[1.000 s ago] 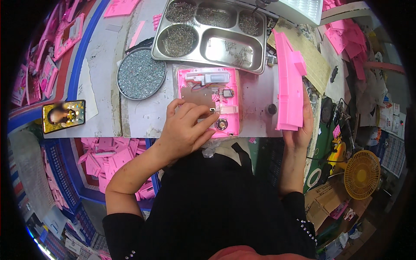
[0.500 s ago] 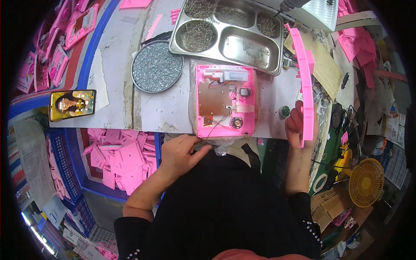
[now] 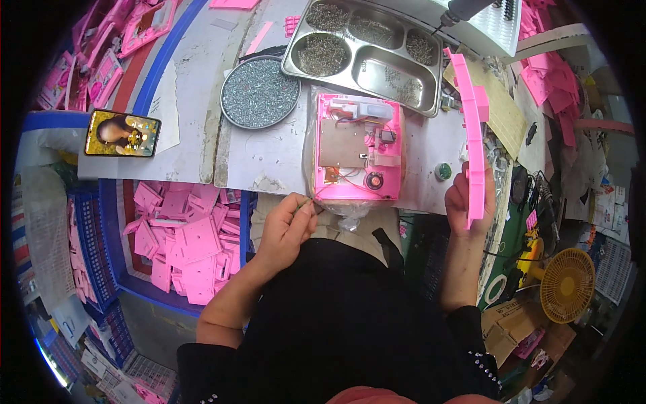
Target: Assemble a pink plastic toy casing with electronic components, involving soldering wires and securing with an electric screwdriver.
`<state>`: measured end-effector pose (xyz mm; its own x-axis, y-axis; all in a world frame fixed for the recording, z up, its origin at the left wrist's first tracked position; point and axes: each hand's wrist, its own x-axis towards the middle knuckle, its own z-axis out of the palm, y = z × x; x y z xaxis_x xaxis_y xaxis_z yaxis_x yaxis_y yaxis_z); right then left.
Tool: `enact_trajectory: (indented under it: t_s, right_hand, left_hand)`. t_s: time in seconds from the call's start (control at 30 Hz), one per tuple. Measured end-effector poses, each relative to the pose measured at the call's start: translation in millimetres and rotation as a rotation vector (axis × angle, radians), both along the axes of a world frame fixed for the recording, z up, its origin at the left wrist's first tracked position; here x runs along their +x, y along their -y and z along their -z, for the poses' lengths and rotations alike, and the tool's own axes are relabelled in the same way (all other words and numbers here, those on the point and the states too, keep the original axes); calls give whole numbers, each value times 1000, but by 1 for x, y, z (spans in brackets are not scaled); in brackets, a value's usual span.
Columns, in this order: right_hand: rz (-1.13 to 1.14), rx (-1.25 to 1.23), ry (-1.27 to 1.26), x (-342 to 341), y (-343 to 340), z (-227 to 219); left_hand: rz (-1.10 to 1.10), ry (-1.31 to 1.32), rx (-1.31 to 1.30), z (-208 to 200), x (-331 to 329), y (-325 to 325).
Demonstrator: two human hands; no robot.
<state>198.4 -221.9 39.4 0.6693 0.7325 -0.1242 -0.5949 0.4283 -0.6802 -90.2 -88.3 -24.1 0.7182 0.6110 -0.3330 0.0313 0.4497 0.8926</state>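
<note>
A pink plastic housing lies open side up on a clear plastic bag at the table's front edge. Inside it are a brown circuit board, a small round speaker, a pale battery-like block and thin wires. My left hand is at the housing's near left corner, thumb and forefinger pinched on what appears to be a thin wire coming out of it. Upright in my right hand is a long pink plastic cover, seen edge-on, to the right of the housing.
A steel compartment tray of screws and a round dish of small metal pins stand behind. A powered screwdriver hangs at top right. The phone lies left; a blue bin of pink parts is below. A yellow fan stands right.
My left thumb and forefinger have come together in a pinch at the housing's corner. The right hand still holds the pink cover upright. The whole view has shifted slightly.
</note>
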Motion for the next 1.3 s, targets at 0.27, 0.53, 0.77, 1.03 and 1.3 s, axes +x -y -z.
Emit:
enact_trajectory:
  t_s: [0.27,0.53,0.77,1.03,1.3]
  right_hand:
    - [8,-19,39,-5,1,-5]
    - [-69,45,86,-2,0,4]
    - [-96,84,106,7,5,19]
    - [-107,125,94,11,16,30]
    - [-24,28,97,-3,17,23]
  left_hand:
    - [-54,126,-354,-2,0,-8]
    - [-208,10,-163,-1,2,-10]
    - [-172,-220,1017,-5,21,5]
    - [-65,-367,1074,7,20,10]
    - [-48,-315,1095,27,12,12]
